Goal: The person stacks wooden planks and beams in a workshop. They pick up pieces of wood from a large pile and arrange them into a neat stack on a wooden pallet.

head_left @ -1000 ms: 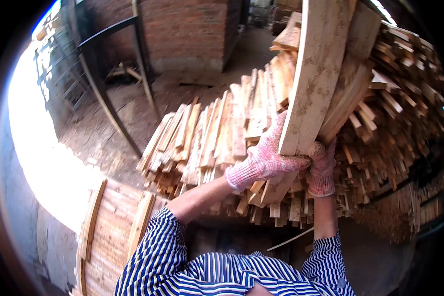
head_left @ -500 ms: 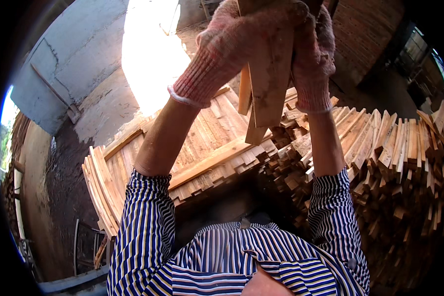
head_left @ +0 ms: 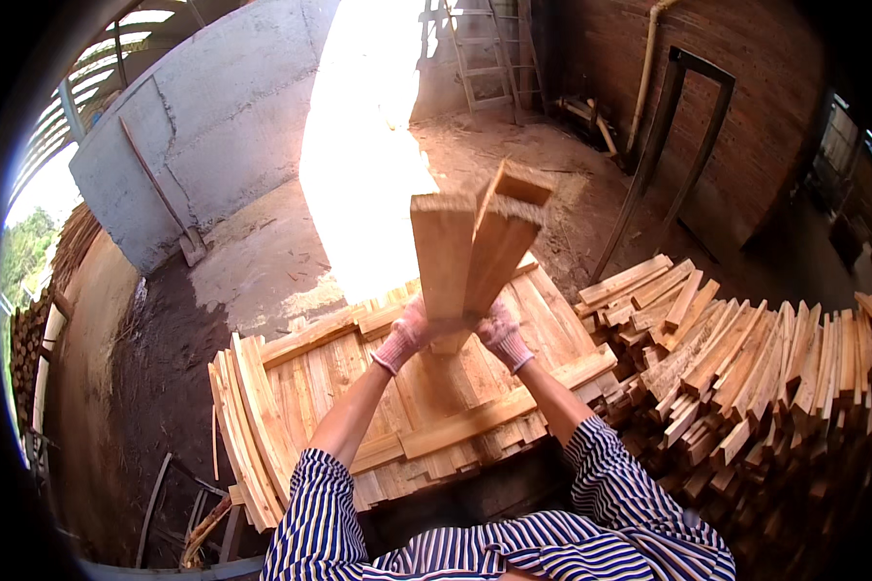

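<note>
Between my hands a small bundle of wooden boards point(head_left: 444, 254) stands up steeply, its cut ends fanned apart at the top. My left hand point(head_left: 410, 335), in a pinkish knit glove, grips the bundle's lower left side. From the lower right side my right hand point(head_left: 503, 337), gloved alike, grips it too. Some fingers are hidden behind the wood. Beneath them lies a broad layer of flat boards point(head_left: 320, 373) with crosswise planks point(head_left: 475, 418) along its near and far edges. Whether the bundle's lower ends touch this layer I cannot tell.
A large pile of loose wooden strips point(head_left: 736, 358) rises at the right. Longer slats point(head_left: 249, 426) line the layer's left end. Farther off are a shovel point(head_left: 192, 246) against a grey wall point(head_left: 213, 116), a ladder point(head_left: 482, 58) and a dark frame point(head_left: 664, 145) by a brick wall.
My hands have come down from high up near my view, bringing the boards over the flat layer. The view has tilted up, showing more of the floor and far walls.
</note>
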`<state>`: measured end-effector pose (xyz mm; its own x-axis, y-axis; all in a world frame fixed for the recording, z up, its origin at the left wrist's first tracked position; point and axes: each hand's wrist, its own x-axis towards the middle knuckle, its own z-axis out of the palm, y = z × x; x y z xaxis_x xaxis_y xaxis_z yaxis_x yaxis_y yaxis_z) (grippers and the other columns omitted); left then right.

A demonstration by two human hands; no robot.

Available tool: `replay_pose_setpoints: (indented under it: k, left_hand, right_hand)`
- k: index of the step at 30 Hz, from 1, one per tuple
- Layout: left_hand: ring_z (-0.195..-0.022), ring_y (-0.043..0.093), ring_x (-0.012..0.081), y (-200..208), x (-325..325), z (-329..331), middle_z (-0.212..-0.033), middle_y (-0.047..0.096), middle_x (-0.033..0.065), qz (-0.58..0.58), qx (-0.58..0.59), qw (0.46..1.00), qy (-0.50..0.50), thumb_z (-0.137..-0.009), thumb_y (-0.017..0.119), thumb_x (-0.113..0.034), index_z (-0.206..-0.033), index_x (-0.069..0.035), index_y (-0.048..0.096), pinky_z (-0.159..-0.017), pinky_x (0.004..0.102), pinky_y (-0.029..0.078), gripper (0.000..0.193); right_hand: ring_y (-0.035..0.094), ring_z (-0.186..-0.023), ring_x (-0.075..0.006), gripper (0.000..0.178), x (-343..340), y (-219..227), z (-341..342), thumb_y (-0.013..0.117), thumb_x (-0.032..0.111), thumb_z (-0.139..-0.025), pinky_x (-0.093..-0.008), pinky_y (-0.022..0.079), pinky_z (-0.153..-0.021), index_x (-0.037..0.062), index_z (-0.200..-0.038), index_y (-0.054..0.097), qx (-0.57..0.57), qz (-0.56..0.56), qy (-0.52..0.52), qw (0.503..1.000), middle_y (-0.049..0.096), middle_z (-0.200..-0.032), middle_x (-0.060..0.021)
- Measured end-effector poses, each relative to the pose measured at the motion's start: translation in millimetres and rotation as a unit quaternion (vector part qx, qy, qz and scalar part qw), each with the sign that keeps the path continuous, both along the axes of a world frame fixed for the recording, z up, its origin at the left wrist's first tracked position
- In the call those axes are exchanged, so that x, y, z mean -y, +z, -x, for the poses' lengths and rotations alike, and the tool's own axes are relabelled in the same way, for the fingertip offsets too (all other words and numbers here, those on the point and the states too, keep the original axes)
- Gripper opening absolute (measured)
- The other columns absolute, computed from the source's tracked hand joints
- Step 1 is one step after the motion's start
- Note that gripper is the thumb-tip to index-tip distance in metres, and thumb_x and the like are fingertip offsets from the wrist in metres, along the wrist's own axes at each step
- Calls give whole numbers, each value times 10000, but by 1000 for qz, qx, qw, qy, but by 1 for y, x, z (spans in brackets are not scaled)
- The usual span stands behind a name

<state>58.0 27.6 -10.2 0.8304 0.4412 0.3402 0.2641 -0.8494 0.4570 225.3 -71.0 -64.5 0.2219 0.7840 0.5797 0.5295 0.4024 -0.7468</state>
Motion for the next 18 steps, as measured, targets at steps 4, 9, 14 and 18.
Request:
replay_pose_setpoints:
  k: [4, 9, 14, 18]
  left_hand:
    - [-1063, 680, 232, -3, -17, -22, -1209, 679, 151, 449, 287, 846, -30, -1004, 592, -289, -1384, -51, 549, -890, 341, 581, 451]
    - [-1087, 655, 185, 39, -5, -77, -1303, 643, 60, 530, 264, 804, -52, -1065, 456, -201, -1355, -85, 608, -843, 334, 582, 347]
    - [-1021, 674, 311, -40, 23, -38, -1287, 615, 201, 604, 266, 689, 300, -942, 660, -514, -1403, -50, 505, -767, 400, 593, 672]
    - [-990, 686, 304, -103, 22, -61, -1374, 543, 264, 331, 148, 839, 406, -961, 663, -463, -1506, -46, 395, -738, 394, 597, 737]
  right_hand:
    - [633, -1131, -314, 757, -6, 54, -13, 558, 108, -913, -345, 512, -959, -1, -1576, 208, -17, 3, -52, 998, 649, -1267, -220]
    - [647, -1171, -339, 931, 15, 137, -47, 469, 701, -935, -408, 521, -938, 121, -1613, 205, -14, 248, -148, 957, 623, -1313, -273]
    - [493, -1348, -434, 812, 27, 109, -14, 385, 705, -962, -525, 405, -1083, 179, -1575, 305, 76, 404, 29, 911, 519, -1425, -298]
    - [425, -1383, -471, 771, 64, 28, -32, 406, 642, -968, -536, 372, -1117, 209, -1592, 277, 124, 457, 54, 879, 347, -1562, -275]
